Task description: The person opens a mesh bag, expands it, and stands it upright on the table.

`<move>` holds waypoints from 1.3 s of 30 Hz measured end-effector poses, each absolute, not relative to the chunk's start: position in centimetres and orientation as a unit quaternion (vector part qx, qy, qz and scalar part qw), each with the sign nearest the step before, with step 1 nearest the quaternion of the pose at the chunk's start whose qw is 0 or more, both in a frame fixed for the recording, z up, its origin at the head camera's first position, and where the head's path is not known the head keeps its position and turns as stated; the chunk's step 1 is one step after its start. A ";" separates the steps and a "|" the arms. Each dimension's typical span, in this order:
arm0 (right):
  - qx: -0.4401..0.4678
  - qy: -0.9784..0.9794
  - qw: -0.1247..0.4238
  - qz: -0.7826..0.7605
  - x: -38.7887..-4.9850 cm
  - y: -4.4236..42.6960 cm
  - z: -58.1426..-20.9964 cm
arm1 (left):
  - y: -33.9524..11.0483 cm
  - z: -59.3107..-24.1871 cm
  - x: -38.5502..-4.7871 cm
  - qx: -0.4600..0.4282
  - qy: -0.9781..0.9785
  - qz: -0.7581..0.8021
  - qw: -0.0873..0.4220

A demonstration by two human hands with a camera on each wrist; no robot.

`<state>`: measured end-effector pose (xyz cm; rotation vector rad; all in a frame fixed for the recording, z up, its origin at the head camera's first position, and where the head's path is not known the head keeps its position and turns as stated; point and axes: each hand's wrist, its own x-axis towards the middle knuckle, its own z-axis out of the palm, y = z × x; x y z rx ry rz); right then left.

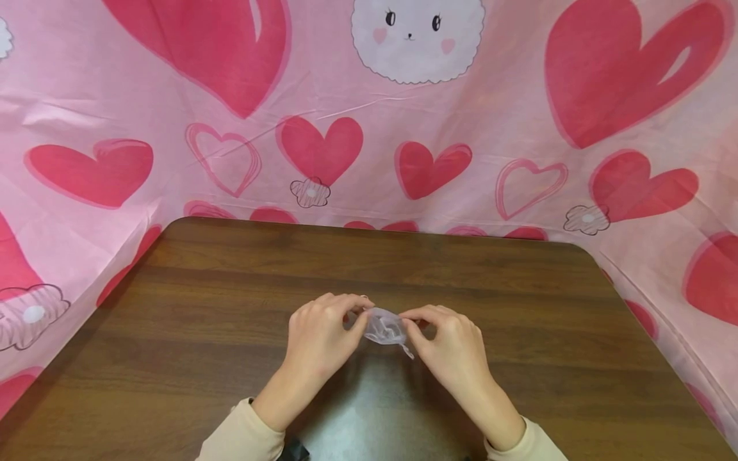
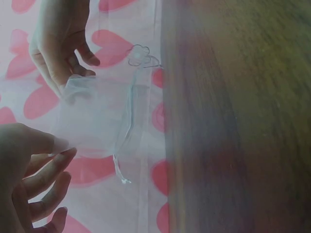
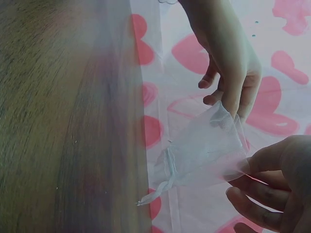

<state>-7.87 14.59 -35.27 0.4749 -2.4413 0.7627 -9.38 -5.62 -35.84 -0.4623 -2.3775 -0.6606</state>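
A small sheer white drawstring pouch (image 1: 384, 326) is held up over the table between both hands. My left hand (image 1: 325, 330) pinches its left side between thumb and fingertips. The right hand (image 1: 452, 336) pinches the opposite side in the same way. In the left wrist view, the see-through pouch (image 2: 95, 116) is spread between the hands, and its cord (image 2: 121, 170) dangles from the end nearer the table. From the right wrist, the pouch (image 3: 201, 145) looks slightly creased, with the twisted cord (image 3: 155, 193) hanging off it. Whether anything lies inside I cannot tell.
A dark brown wooden table (image 1: 230, 275) with rounded far corners lies below the hands. Behind and beside it hangs a pink cloth (image 1: 334, 83) printed with hearts. Part of a small black object (image 1: 296, 451) shows by the left sleeve (image 1: 245, 435).
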 end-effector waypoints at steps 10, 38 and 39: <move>0.174 -0.903 0.276 0.280 -7.9 14.7 -35.4 | -5.6 -35.7 -9.3 -0.186 -0.900 -0.253 0.301; 0.175 -0.894 0.265 0.317 -8.2 15.0 -34.9 | -6.3 -35.2 -9.7 -0.158 -0.899 -0.256 0.319; 0.168 -0.898 0.262 0.313 -8.2 15.1 -34.9 | -6.3 -35.1 -9.7 -0.157 -0.898 -0.257 0.320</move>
